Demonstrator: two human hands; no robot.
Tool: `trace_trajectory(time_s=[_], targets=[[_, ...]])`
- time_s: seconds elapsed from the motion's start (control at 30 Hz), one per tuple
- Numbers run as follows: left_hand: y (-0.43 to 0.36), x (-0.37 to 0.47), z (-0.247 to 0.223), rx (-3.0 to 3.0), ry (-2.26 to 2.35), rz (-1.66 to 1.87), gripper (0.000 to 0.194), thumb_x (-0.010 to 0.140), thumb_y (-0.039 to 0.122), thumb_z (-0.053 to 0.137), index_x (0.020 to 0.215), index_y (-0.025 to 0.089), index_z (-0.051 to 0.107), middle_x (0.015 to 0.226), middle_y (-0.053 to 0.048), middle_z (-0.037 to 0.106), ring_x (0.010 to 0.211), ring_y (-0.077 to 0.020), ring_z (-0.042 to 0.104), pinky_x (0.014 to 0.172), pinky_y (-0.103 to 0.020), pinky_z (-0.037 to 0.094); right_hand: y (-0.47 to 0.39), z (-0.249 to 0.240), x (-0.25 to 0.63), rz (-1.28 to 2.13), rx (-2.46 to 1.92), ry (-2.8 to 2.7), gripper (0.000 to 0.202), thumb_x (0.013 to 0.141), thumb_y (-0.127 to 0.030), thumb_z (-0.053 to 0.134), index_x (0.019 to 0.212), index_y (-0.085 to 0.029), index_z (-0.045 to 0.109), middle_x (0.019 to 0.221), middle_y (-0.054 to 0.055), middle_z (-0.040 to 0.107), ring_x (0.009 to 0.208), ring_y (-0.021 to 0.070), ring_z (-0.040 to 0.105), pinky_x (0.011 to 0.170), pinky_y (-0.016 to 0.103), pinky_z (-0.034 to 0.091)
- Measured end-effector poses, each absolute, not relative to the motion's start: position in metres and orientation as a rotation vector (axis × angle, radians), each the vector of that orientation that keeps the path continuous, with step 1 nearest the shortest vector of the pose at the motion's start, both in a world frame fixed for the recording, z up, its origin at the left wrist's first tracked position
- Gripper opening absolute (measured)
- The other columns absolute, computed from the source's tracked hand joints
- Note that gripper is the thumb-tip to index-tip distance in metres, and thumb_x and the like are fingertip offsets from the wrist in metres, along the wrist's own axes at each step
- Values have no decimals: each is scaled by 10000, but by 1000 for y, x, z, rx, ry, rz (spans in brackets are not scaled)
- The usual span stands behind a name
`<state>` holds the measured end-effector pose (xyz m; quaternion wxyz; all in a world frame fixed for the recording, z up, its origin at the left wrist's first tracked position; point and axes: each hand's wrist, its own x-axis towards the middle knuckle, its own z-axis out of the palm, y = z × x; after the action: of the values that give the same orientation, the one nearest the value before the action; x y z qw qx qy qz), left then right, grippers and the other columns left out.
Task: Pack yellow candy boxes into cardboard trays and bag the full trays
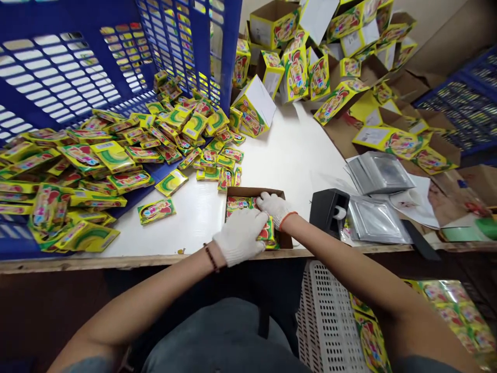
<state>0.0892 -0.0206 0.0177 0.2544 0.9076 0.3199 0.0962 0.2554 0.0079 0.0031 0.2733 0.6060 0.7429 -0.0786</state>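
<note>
An open brown cardboard box [289,241] sits at the table's front edge, with small yellow, green and red packets [239,202] inside. Both of my hands wear white gloves. My left hand [241,235] lies over the box's front left part, fingers bent onto the packets; whether it grips one is hidden. My right hand [274,208] reaches into the back right of the box, its fingers curled against packets, and what they hold cannot be made out. One loose packet [156,211] lies flat on the table left of the box.
A tipped blue crate [229,52] spills a heap of packets [116,155] at the left. Yellow cartons [295,72] pile up at the back. Right of the box stand a black tape dispenser [328,212] and clear plastic sheets [376,220]. A white basket [330,316] is below the table [287,155].
</note>
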Motion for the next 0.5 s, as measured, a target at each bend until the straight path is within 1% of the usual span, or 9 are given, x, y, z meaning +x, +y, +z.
trace_trajectory(time_s=[0.07,0.13,0.2,0.3,0.4,0.5], targets=[[-13,104,6,2584,936,18,453,745,294,714,1141,111,589,1148,-197,639,1068,-363,617,915,-498,493,11,0,258,-218,1621,2010,419,987,-165,336,1360,-157,529,1311,217,508,1104,301,587,830,411,547],[-7,108,-5,2632,979,-176,480,725,306,733,1141,111,594,1217,-214,611,1061,-372,619,866,-489,507,13,-1,263,-219,1588,2047,430,964,-123,354,1343,-171,550,1317,201,510,1116,306,580,856,415,539],[-5,106,-12,2665,984,-296,492,729,330,732,1151,115,599,1268,-221,590,1047,-373,623,824,-476,517,16,0,266,-231,1556,2081,443,950,-101,356,1330,-178,570,1310,199,519,1110,312,581,868,428,534],[-7,102,-15,2702,981,-335,517,742,349,720,1189,123,591,1303,-225,575,1033,-364,626,800,-463,520,19,2,269,-279,1535,2131,426,947,-106,367,1291,-169,609,1272,205,548,1084,327,601,855,444,533],[-10,101,-16,2727,976,-335,555,735,355,727,1224,137,580,1354,-222,546,1050,-363,618,803,-461,520,23,3,269,-306,1545,2175,384,938,-113,405,1239,-141,642,1229,216,579,1061,334,623,838,434,530],[-12,100,-15,2747,955,-333,538,740,343,718,1215,130,587,1311,-216,568,1027,-357,624,785,-455,524,26,3,274,-336,1549,2230,350,912,-89,450,1177,-127,674,1197,196,619,1048,298,637,876,389,516]])
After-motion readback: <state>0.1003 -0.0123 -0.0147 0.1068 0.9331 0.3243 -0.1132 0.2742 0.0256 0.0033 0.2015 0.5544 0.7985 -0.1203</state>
